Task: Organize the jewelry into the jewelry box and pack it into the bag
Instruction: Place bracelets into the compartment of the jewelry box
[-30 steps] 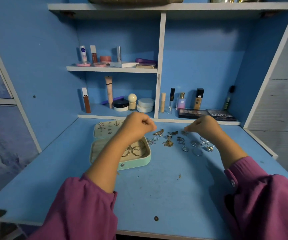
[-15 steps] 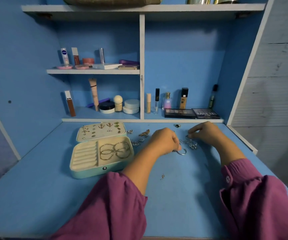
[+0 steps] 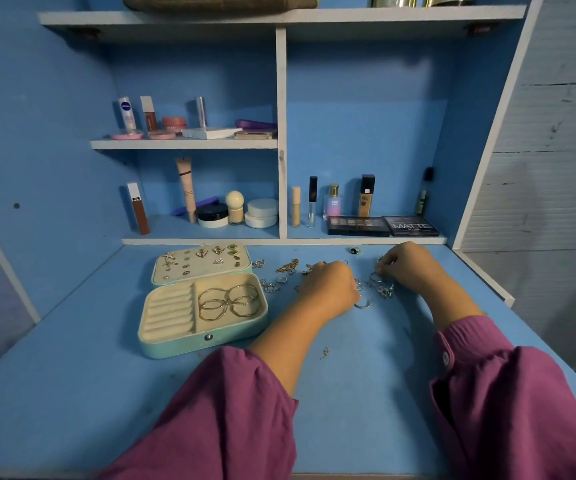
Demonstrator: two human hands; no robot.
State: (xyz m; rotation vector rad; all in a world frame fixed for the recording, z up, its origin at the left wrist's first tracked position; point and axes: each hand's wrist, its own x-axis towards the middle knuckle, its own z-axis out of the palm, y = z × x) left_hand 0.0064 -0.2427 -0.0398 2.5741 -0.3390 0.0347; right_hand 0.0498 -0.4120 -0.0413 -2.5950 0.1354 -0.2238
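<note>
Both hands have come down off the air and over to the right since a second ago, when the left one was raised in a fist above the jewelry box (image 3: 203,311); now they sit low among the loose jewelry (image 3: 288,268) strewn toward the desktop's (image 3: 72,393) back edge, and little has shifted in the last half second.

That box lies open to the left of both hands, well apart from them, its long side running roughly along the desktop's front edge. Several gold hoops (image 3: 227,301) rest in its large right compartment, the ridged ring slots beside them look bare, and earrings stud the raised lid.

Closest to the box is the left hand (image 3: 328,289), so I would expect it to make any carry across. It is curled knuckles-up with a silver ring (image 3: 364,304) just showing at its fingertips; whether it pinches that ring or only touches it, I cannot tell. Over at the right hand (image 3: 407,265), finger and thumb are closed down on a tangle of silver pieces (image 3: 381,287), seemingly nipping one. A dark-stoned ring (image 3: 354,250) sits alone near the back edge. No bag is clearly visible.
</note>
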